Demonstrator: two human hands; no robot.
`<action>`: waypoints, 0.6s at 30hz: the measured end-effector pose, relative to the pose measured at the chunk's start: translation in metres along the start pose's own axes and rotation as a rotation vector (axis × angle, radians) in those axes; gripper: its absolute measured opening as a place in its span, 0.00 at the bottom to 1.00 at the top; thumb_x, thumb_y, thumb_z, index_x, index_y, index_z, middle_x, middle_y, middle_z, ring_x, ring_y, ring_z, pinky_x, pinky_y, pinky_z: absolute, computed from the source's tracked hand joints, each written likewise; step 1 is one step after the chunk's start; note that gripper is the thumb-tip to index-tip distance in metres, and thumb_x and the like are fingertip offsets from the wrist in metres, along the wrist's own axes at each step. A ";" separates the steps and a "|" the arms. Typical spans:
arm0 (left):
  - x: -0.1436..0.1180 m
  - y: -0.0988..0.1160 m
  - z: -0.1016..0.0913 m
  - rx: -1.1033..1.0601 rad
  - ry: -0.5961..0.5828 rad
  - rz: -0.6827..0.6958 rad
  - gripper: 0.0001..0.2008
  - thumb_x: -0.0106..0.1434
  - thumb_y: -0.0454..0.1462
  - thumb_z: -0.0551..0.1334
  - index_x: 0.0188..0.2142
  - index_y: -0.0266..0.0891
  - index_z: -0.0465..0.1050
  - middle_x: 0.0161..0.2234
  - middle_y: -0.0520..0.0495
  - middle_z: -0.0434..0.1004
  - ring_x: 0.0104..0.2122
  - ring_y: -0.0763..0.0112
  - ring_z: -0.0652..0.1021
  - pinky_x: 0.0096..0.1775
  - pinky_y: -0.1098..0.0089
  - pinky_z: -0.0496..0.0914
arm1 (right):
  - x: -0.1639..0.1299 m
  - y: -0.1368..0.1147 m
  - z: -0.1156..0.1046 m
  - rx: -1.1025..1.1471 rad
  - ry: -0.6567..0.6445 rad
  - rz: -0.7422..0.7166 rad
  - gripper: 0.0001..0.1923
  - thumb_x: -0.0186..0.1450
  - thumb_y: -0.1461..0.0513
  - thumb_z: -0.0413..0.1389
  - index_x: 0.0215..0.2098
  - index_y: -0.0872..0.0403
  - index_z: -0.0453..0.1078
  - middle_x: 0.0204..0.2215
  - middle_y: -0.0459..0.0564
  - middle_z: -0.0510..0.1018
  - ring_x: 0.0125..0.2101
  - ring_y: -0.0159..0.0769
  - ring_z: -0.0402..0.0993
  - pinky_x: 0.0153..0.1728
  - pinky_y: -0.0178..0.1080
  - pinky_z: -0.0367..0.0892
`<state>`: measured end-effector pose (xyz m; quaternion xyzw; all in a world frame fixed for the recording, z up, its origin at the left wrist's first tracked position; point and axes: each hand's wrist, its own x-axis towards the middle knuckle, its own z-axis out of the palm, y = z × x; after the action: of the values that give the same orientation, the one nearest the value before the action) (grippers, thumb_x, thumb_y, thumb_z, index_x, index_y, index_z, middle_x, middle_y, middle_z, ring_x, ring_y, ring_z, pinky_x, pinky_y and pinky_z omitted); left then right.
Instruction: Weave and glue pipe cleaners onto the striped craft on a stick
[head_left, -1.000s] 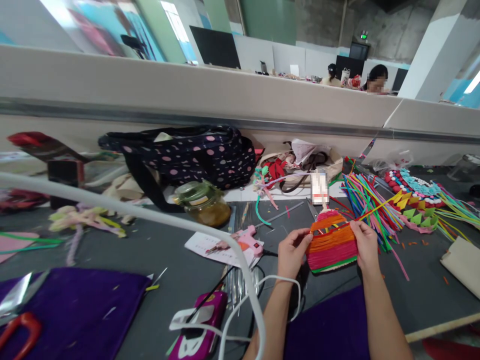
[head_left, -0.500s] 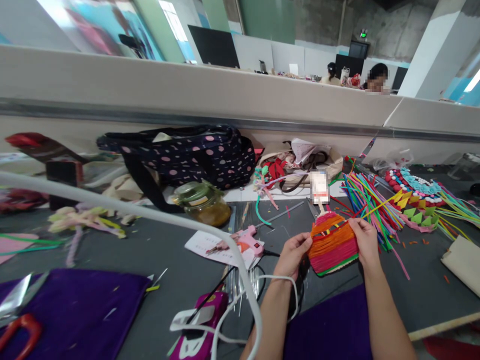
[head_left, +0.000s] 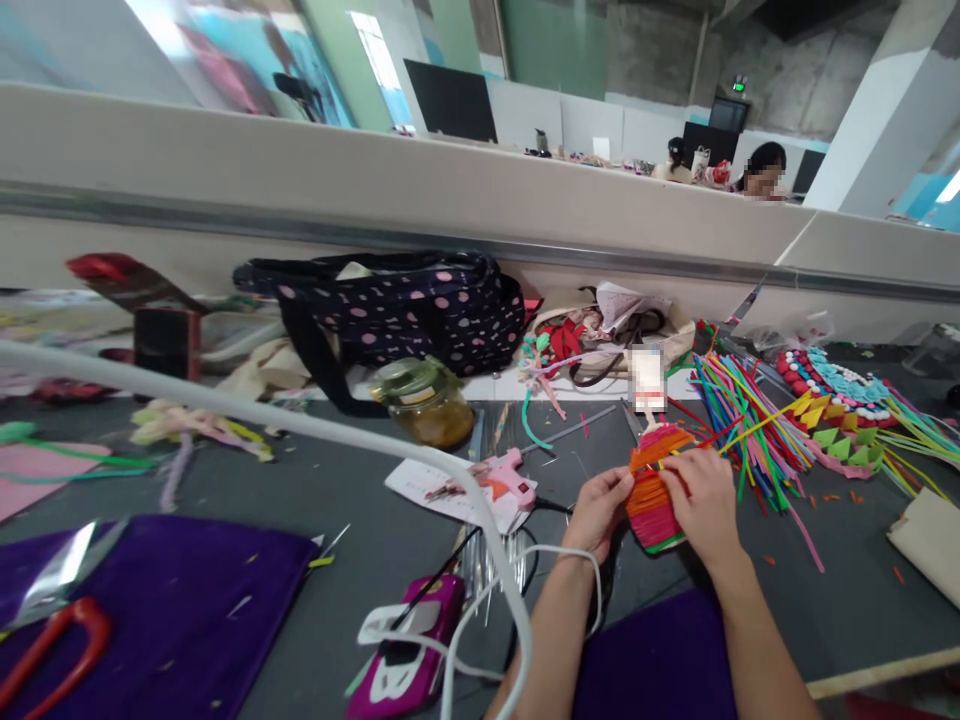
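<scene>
A striped craft piece (head_left: pixel 654 515) in orange, pink and green is held up over the table. It narrows at the top, where a pale blurred-out part (head_left: pixel 647 378) sticks up. My left hand (head_left: pixel 602 512) is closed on its left edge, thumb in front. My right hand (head_left: pixel 703 505) lies across the front of the piece and hides its right side. Its thumb and fingertips pinch together at the orange band, beside a small yellow bit. What the pinch holds is too small to make out.
Bundled coloured pipe cleaners (head_left: pixel 757 430) lie right of the piece. Left are a pink glue gun (head_left: pixel 512 480), a glass jar (head_left: pixel 424 400) and a purple device (head_left: pixel 409 650). A white cable (head_left: pixel 315 425) arches across the foreground. Red-handled scissors (head_left: pixel 94 630) rest on purple cloth (head_left: pixel 202 600).
My right hand has left the right edge of the craft piece and moved left over its front, fingertips now at the orange band. My left hand keeps its hold. The view has shifted slightly.
</scene>
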<state>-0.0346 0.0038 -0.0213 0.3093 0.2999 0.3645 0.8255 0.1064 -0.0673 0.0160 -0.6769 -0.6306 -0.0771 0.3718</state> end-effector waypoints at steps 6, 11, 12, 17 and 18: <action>0.000 0.000 0.001 0.000 0.007 0.010 0.18 0.45 0.43 0.74 0.30 0.33 0.77 0.27 0.44 0.80 0.26 0.70 0.77 0.32 0.71 0.68 | 0.001 -0.008 0.008 -0.073 -0.075 -0.072 0.07 0.67 0.62 0.52 0.35 0.50 0.72 0.31 0.49 0.74 0.36 0.40 0.66 0.39 0.42 0.55; -0.002 0.002 0.005 0.079 0.052 0.040 0.17 0.41 0.38 0.76 0.30 0.34 0.78 0.26 0.47 0.80 0.25 0.72 0.76 0.32 0.73 0.67 | 0.000 0.001 0.010 -0.049 -0.028 -0.028 0.08 0.67 0.63 0.51 0.32 0.51 0.71 0.30 0.49 0.73 0.36 0.40 0.64 0.38 0.42 0.56; -0.002 0.002 0.006 0.101 0.073 0.061 0.17 0.41 0.38 0.76 0.30 0.34 0.78 0.25 0.47 0.79 0.25 0.73 0.75 0.31 0.73 0.67 | 0.000 0.001 0.009 -0.046 -0.022 -0.026 0.08 0.67 0.62 0.51 0.32 0.52 0.70 0.30 0.49 0.73 0.35 0.40 0.64 0.38 0.41 0.56; -0.003 0.001 0.009 0.153 0.159 0.154 0.13 0.41 0.38 0.74 0.27 0.34 0.78 0.24 0.48 0.79 0.24 0.72 0.75 0.30 0.72 0.67 | -0.003 -0.006 0.005 -0.067 -0.021 -0.092 0.08 0.67 0.63 0.51 0.32 0.52 0.71 0.30 0.49 0.73 0.35 0.39 0.65 0.37 0.41 0.56; -0.003 0.001 0.009 0.158 0.172 0.169 0.13 0.41 0.38 0.73 0.27 0.35 0.78 0.24 0.48 0.79 0.24 0.72 0.74 0.30 0.72 0.68 | -0.003 -0.008 0.004 -0.081 -0.034 -0.118 0.08 0.67 0.63 0.51 0.32 0.51 0.71 0.30 0.49 0.73 0.35 0.39 0.65 0.37 0.41 0.56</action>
<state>-0.0299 -0.0004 -0.0143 0.3653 0.3701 0.4331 0.7362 0.0971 -0.0678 0.0153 -0.6542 -0.6721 -0.1128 0.3281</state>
